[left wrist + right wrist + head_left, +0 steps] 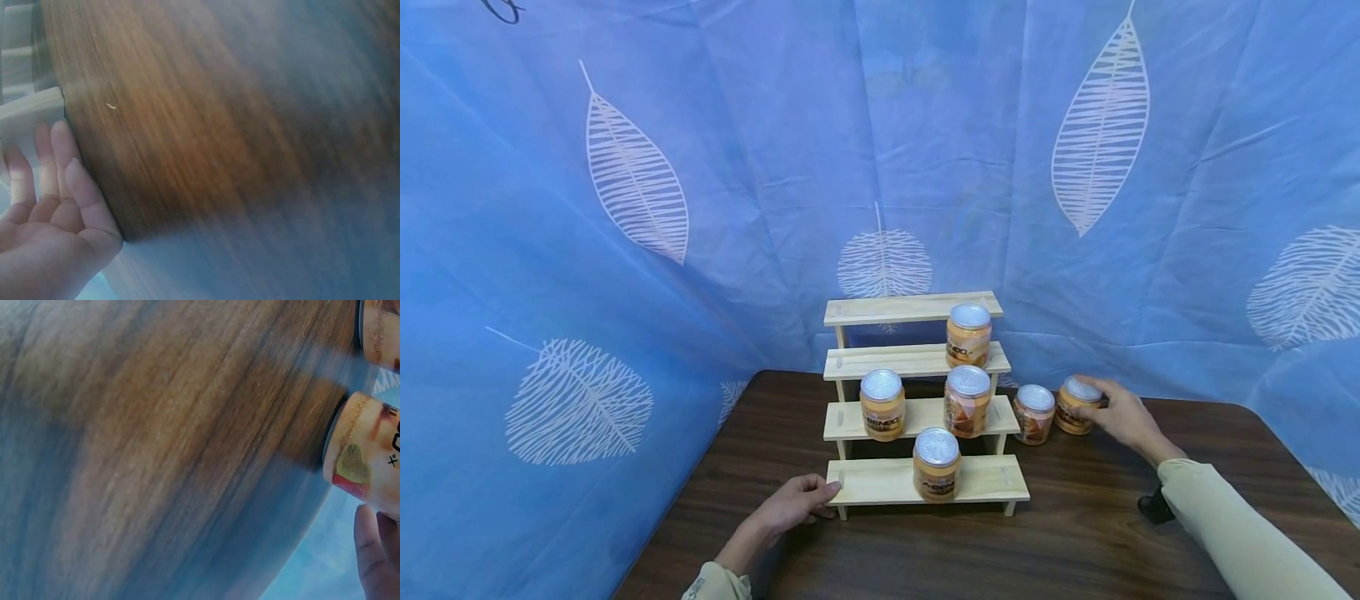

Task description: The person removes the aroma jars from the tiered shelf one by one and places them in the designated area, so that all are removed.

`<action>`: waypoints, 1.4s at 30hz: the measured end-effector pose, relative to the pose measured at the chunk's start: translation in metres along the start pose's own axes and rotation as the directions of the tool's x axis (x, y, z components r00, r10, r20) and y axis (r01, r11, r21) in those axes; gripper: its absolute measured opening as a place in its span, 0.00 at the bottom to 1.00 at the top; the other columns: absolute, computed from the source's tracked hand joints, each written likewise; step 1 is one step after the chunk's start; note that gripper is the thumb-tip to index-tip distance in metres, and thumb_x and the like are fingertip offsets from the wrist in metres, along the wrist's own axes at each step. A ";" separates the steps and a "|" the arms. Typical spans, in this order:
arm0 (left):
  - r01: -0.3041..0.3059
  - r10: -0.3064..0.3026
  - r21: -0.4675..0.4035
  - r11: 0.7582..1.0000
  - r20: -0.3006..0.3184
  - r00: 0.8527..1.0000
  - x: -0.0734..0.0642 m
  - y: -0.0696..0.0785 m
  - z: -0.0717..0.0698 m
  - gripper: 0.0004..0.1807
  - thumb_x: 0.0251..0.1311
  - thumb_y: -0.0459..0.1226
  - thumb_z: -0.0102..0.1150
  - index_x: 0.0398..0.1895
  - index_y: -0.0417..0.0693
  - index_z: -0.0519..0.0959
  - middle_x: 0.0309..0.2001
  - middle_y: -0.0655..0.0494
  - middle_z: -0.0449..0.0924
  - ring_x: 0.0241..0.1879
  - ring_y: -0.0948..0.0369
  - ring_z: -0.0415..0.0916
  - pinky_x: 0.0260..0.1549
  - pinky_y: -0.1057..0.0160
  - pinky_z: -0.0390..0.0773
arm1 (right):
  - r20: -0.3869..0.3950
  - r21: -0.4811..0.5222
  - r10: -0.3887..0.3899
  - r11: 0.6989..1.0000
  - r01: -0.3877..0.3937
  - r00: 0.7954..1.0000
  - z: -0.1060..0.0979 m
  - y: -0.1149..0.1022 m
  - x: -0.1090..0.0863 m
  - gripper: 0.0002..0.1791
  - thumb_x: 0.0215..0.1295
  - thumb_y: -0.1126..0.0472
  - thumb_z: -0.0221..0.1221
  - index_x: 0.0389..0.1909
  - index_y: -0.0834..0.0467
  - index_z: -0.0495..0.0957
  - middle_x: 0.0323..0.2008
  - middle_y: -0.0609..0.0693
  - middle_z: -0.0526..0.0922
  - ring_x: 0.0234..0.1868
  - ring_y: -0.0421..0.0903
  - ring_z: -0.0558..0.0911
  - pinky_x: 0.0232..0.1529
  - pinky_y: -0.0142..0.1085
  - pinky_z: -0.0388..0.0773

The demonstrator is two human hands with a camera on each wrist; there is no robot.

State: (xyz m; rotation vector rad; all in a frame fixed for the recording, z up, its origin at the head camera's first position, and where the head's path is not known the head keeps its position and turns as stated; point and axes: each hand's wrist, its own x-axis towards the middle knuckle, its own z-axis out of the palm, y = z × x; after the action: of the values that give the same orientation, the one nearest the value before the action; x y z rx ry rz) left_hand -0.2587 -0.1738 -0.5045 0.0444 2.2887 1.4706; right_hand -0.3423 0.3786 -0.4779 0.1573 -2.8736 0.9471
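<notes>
Held jar: the orange jar [1073,413] stands upright on the dark wooden table [925,554], right of the stand, near the table's far edge.
Jar's axis: its long axis runs vertically, silver lid up and base down; dark lettering faces the front. In the right wrist view that axis lies sideways across the picture, base toward the left.
Right hand: the right hand [1123,417] reaches in from the right, thumb and fingers bent around the jar near its lid, gripping it.
Neighbour jar: a second jar [1033,417], also upright, is just beside it, between it and the stand.
Stand: the four-step wooden stand [874,483] has boards running left to right, rising step by step toward the blue cloth [760,167].
Left hand: the left hand [793,502] pinches the left end of the lowest board, thumb on top, fingers underneath.
Jars on steps: one jar [937,477] on the lowest board, two on the next, one on the third; all upright, lids up.
</notes>
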 end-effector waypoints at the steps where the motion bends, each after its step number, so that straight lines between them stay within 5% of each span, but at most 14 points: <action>1: -0.001 0.001 0.000 1.000 0.001 1.000 0.000 0.000 0.000 0.22 0.70 0.55 0.55 0.37 0.44 0.76 0.41 0.52 0.84 0.42 0.57 0.84 0.40 0.57 0.76 | 0.004 0.003 -0.003 1.000 0.003 1.000 0.000 0.000 0.000 0.40 0.68 0.47 0.63 0.74 0.60 0.61 0.64 0.74 0.67 0.47 0.61 0.79 0.34 0.42 0.75; 8: -0.017 0.017 -0.005 1.000 0.013 1.000 0.000 -0.001 -0.001 0.22 0.71 0.55 0.55 0.36 0.44 0.75 0.42 0.52 0.84 0.43 0.56 0.84 0.40 0.57 0.76 | 0.026 -0.052 -0.019 0.998 0.021 0.999 -0.003 -0.002 0.000 0.47 0.68 0.38 0.59 0.75 0.64 0.57 0.67 0.78 0.61 0.60 0.73 0.70 0.46 0.61 0.74; 14: -0.028 0.028 -0.010 1.000 0.012 1.000 -0.002 -0.001 -0.002 0.22 0.71 0.54 0.55 0.37 0.42 0.75 0.41 0.51 0.84 0.42 0.56 0.84 0.40 0.57 0.76 | -0.038 -0.142 -0.146 0.980 0.139 0.989 -0.012 -0.011 0.000 0.43 0.66 0.43 0.64 0.71 0.67 0.63 0.67 0.76 0.64 0.65 0.77 0.62 0.55 0.71 0.63; 18: -0.023 0.024 -0.013 1.000 0.008 1.000 -0.002 0.000 -0.002 0.22 0.70 0.54 0.56 0.37 0.42 0.76 0.41 0.52 0.84 0.42 0.57 0.84 0.41 0.55 0.77 | -0.061 -0.181 -0.254 0.954 0.239 0.965 -0.021 -0.022 -0.001 0.38 0.65 0.50 0.66 0.68 0.68 0.67 0.65 0.74 0.68 0.65 0.77 0.63 0.58 0.71 0.60; 27: -0.003 0.003 -0.001 1.000 -0.005 1.000 0.000 0.002 -0.001 0.21 0.70 0.54 0.56 0.37 0.43 0.76 0.42 0.52 0.85 0.42 0.57 0.84 0.42 0.55 0.77 | -0.036 -0.109 -0.305 0.948 0.299 0.952 -0.044 -0.073 -0.005 0.36 0.70 0.48 0.61 0.71 0.64 0.65 0.70 0.71 0.64 0.70 0.76 0.57 0.62 0.73 0.51; 32: -0.013 0.013 0.001 1.000 -0.001 1.000 -0.001 0.002 0.000 0.21 0.70 0.54 0.55 0.36 0.43 0.76 0.41 0.52 0.85 0.42 0.57 0.84 0.41 0.56 0.76 | -0.029 -0.096 -0.305 0.949 0.301 0.952 -0.056 -0.095 -0.006 0.36 0.71 0.45 0.60 0.71 0.61 0.65 0.72 0.68 0.64 0.72 0.73 0.56 0.63 0.73 0.52; 42: -0.019 0.019 0.006 1.000 0.001 1.000 -0.003 0.003 0.001 0.21 0.71 0.53 0.55 0.36 0.43 0.76 0.41 0.52 0.84 0.41 0.59 0.84 0.40 0.57 0.77 | -0.015 -0.099 -0.405 0.910 0.401 0.914 -0.073 -0.121 0.005 0.34 0.72 0.50 0.60 0.71 0.63 0.65 0.70 0.66 0.69 0.70 0.69 0.66 0.64 0.68 0.61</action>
State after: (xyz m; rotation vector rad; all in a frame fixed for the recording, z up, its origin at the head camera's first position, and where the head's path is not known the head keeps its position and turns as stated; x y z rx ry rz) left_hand -0.2559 -0.1731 -0.5013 0.0691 2.2979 1.4727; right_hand -0.3254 0.3248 -0.3477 0.6878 -2.6847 0.7230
